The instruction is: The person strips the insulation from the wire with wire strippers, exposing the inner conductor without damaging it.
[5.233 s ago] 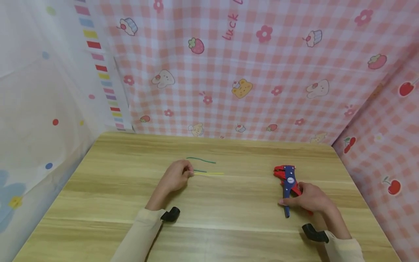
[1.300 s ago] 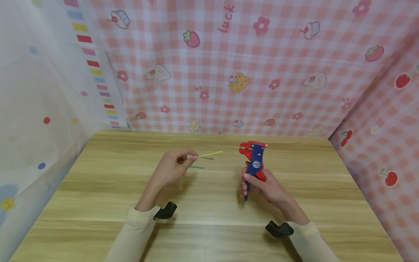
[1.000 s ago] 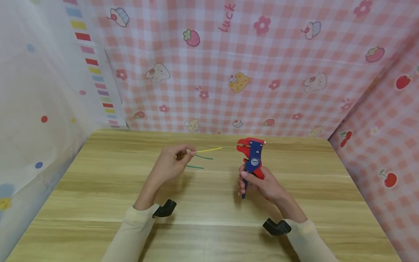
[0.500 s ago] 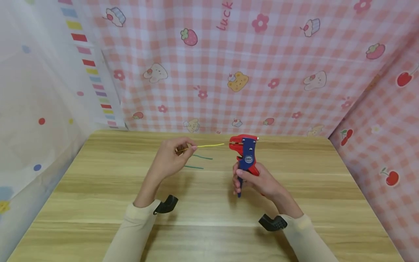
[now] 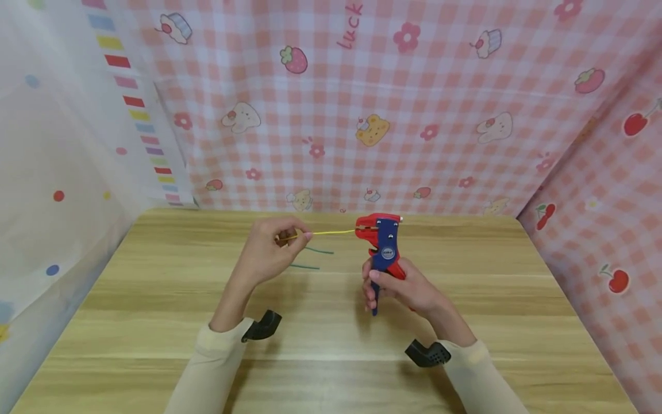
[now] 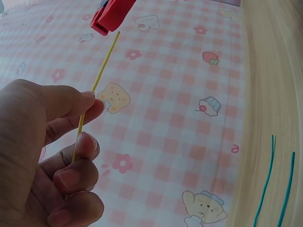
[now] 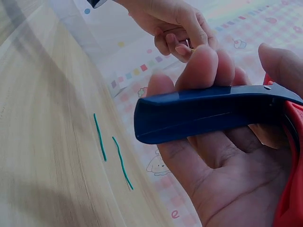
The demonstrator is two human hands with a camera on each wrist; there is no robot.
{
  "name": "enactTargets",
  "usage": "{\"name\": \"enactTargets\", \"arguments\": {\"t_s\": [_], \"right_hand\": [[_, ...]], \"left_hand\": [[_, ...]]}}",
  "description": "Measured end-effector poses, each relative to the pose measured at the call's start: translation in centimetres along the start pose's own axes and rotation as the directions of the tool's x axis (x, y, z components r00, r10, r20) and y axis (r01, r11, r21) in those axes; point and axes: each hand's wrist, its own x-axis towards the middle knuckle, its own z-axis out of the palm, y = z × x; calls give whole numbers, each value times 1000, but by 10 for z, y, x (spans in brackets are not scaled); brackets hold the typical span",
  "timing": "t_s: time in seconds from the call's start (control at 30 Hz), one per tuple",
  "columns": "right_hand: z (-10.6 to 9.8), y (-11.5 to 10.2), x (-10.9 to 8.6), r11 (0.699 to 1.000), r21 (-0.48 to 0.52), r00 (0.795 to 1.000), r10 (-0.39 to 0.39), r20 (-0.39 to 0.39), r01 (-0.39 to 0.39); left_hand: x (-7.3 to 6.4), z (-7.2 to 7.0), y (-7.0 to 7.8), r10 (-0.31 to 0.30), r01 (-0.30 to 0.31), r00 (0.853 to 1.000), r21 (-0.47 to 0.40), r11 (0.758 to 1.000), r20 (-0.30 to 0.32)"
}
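Note:
My left hand [image 5: 270, 248] pinches a thin yellow wire [image 5: 333, 233] between thumb and index finger, and the wire points right. In my right hand [image 5: 414, 289] is a red and blue wire stripper [image 5: 388, 237], held upright by its handles with the head facing left. The wire's free end reaches the stripper's mouth in the head view. Seen from the left wrist, the tip of the yellow wire [image 6: 105, 61] is right by the red stripper head [image 6: 112, 16]. The right wrist view shows the blue handle [image 7: 203, 113] across the fingers.
Two short green wires [image 5: 320, 250] [image 5: 306, 267] lie on the wooden table [image 5: 320, 328], partly behind the left hand. A pink checked cloth [image 5: 331, 115] hangs behind the table's far edge. Each sleeve carries a black wrist camera mount [image 5: 428, 353].
The yellow wire was picked up from the table and the stripper lifted. Over the last second the stripper has moved left, and its mouth has come up to the wire's tip.

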Motion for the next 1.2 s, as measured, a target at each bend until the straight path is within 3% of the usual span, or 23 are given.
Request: {"name": "enactTargets", "arguments": {"t_s": [0.4,0.7,1.2], "right_hand": [[-1,-2,-2,1000,24,998,8,57,-9],[0,-3,-3,1000,17,998,24,56,-24],[5,0,-1,997,8,997,76,32,-76]], "left_hand": [[-2,-3,7,10,-10,1000,-24,1000,6],[-3,-7,11,4,-3,1000,-26,1000,2],[-2,-7,18,50,-50,999,-39,998,-3]]}}
